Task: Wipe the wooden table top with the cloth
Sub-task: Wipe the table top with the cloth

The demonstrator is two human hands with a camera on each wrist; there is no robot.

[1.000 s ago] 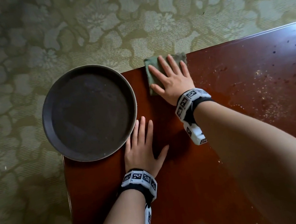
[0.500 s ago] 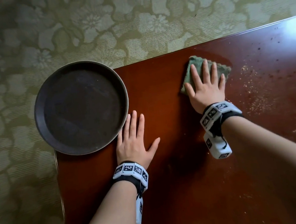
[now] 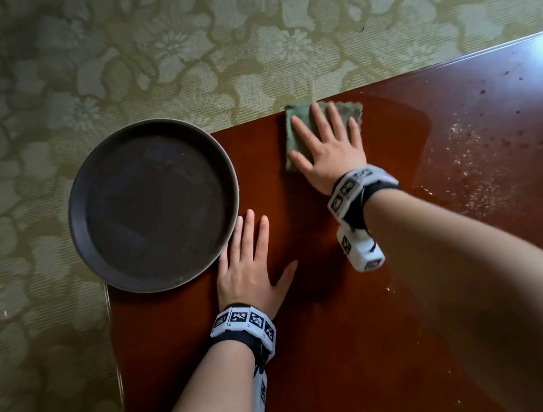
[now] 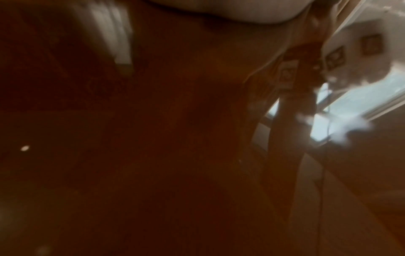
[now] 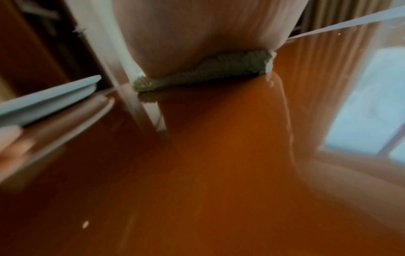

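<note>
Since the cloth [image 3: 300, 122] was swept back to the far edge, it is pressed flat by the right hand [image 3: 328, 150] on the desk [image 3: 351, 351]; crumbs [image 3: 486, 170] remain, and the left hand [image 3: 247, 271] is laid open.

Cloth [image 3: 301, 126] at table [image 3: 351, 351] far edge, right of tray [image 3: 154, 205].

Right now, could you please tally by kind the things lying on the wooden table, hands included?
Round dark trays: 1, the tray, overhanging the table's corner.
Green cloths: 1, the cloth, under the right hand.
Hands flat on the table: 2, counting the left hand.
Total: 4
</note>
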